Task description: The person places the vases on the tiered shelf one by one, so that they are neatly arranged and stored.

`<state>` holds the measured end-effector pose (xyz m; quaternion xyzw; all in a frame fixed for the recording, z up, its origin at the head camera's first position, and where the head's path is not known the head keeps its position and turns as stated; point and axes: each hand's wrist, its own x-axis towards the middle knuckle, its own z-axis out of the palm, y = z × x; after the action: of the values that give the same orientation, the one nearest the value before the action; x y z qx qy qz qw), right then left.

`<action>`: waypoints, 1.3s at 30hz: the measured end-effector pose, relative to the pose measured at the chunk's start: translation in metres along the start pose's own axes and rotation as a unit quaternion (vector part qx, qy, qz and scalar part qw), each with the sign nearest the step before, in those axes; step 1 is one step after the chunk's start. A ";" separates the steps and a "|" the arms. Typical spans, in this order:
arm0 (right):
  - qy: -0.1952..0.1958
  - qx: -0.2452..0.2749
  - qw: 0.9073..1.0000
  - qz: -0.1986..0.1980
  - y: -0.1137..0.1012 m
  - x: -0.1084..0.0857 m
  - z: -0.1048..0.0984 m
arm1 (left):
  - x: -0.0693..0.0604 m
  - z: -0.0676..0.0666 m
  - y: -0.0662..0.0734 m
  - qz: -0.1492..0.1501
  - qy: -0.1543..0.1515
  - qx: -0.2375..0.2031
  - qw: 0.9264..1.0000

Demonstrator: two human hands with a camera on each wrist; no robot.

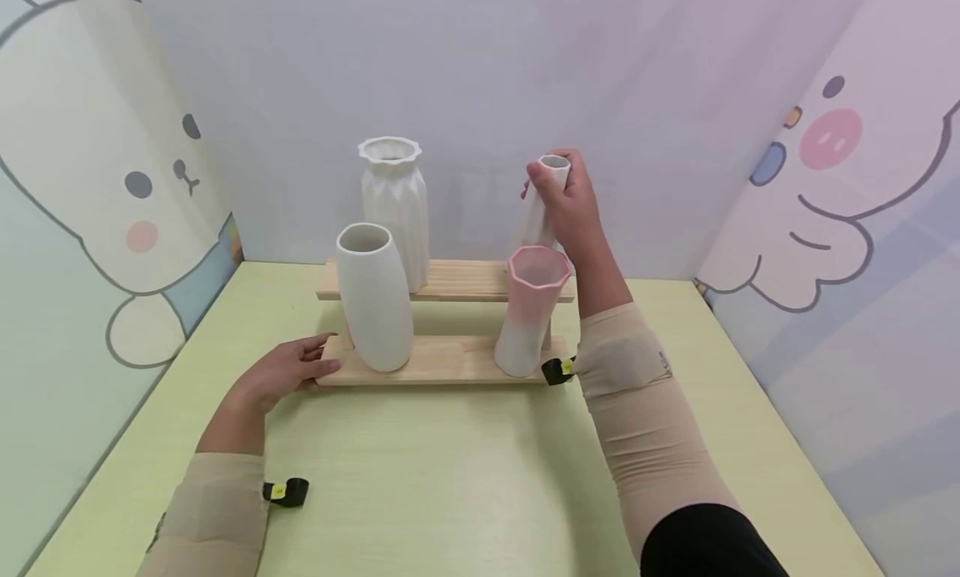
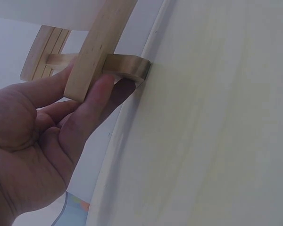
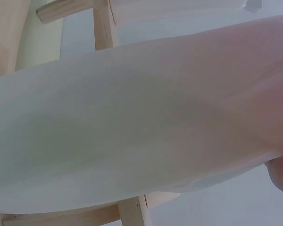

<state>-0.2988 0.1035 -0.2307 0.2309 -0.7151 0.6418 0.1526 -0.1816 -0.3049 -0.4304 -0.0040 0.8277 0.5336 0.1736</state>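
Observation:
At the left end of a two-tier wooden stand (image 1: 453, 356), my left hand (image 1: 281, 373) grips the lower board. The left wrist view shows that hand's fingers and thumb (image 2: 92, 101) around the board's end, near a small wooden foot (image 2: 127, 66). Over the right end of the upper board, my right hand (image 1: 576, 210) holds a slim white vase (image 1: 537, 223) near its rim. Its base is hidden behind a pink-to-white vase (image 1: 522, 331) standing on the lower board. That pink-to-white vase (image 3: 132, 117) fills much of the right wrist view.
A smooth white vase (image 1: 378, 310) stands on the lower board's left part. Behind it, a ribbed white vase (image 1: 396, 206) with a scalloped rim stands on the upper board. The stand sits on a pale yellow-green table (image 1: 435, 477), with printed walls around it.

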 end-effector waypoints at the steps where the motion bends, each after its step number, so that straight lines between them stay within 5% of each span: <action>1: -0.001 -0.002 1.000 0.000 -0.001 0.000 0.000 | 0.000 0.001 0.000 -0.001 0.000 -0.002 1.000; 14: -0.001 -0.024 1.000 -0.004 0.029 0.012 -0.006 | 0.005 0.001 -0.005 0.008 -0.001 0.004 1.000; 25: -0.006 -0.037 0.999 0.007 0.037 0.000 -0.017 | 0.003 -0.001 0.001 0.022 0.025 0.029 0.999; 35: 0.000 -0.043 0.999 0.004 0.048 -0.043 -0.052 | -0.023 -0.010 0.041 0.102 0.120 -0.002 0.988; 39: -0.014 -0.101 0.995 -0.008 0.050 -0.070 -0.061 | -0.037 -0.006 0.056 0.149 0.153 0.001 0.977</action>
<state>-0.2709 0.1765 -0.3014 0.2288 -0.7763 0.5622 0.1701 -0.1593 -0.2927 -0.3683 0.0378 0.8363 0.5457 -0.0370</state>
